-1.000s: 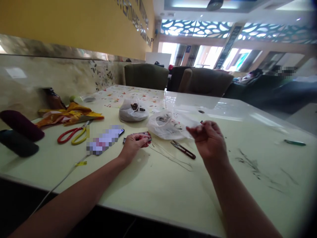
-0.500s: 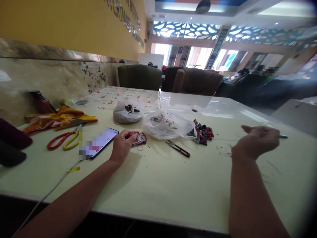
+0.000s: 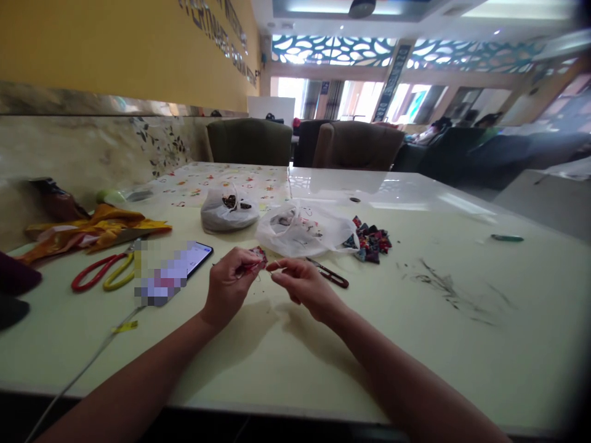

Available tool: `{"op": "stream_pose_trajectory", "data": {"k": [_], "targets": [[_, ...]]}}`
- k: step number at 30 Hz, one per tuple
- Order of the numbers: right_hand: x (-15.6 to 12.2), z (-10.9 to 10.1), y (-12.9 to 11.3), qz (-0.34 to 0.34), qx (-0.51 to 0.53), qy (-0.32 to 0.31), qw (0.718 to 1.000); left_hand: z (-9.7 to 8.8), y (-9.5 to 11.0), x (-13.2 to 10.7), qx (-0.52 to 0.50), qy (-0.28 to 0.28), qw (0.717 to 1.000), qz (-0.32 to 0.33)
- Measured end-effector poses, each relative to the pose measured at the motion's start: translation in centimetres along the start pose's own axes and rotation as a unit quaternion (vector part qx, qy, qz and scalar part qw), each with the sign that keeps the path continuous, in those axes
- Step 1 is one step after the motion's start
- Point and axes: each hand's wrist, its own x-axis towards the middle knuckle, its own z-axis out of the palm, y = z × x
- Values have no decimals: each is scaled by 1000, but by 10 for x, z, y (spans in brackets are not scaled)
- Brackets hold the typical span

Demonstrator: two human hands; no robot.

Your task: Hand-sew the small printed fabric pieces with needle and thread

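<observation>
My left hand [image 3: 228, 284] is closed on a small patterned fabric piece [image 3: 257, 255] just above the pale table [image 3: 295, 363]. My right hand [image 3: 302, 284] is close beside it, fingers pinched together at the fabric's edge; whatever it pinches is too fine to make out. Red thread snips [image 3: 331, 275] lie just behind my right hand. A clear plastic bag [image 3: 302, 231] sits beyond both hands, with a pile of small folded fabric pieces [image 3: 370, 238] to its right.
A phone [image 3: 173, 271] lies left of my left hand, with red-and-yellow scissors [image 3: 104, 271] and orange cloth [image 3: 95, 226] further left. A second bag [image 3: 226, 212] sits behind. Thread scraps [image 3: 443, 286] and a green pen [image 3: 506, 237] lie to the right. Chairs stand at the far edge.
My right hand swung out to the right, then came back to meet my left hand at the fabric piece. My left hand lifted the fabric slightly off the table.
</observation>
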Motion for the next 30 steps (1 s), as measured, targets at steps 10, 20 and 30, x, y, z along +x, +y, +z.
{"op": "stream_pose_trajectory", "data": {"k": [10,20,30], "targets": [[-2,-21,-17,44,43,-10,998,-7,0,1,59,31,990,127],[3,-50,-19,151,-274,-24,950,-15,-3,8,88,84,973,194],[5,-59,-18,147,-524,-88,834,-18,-6,15,58,124,967,215]]}}
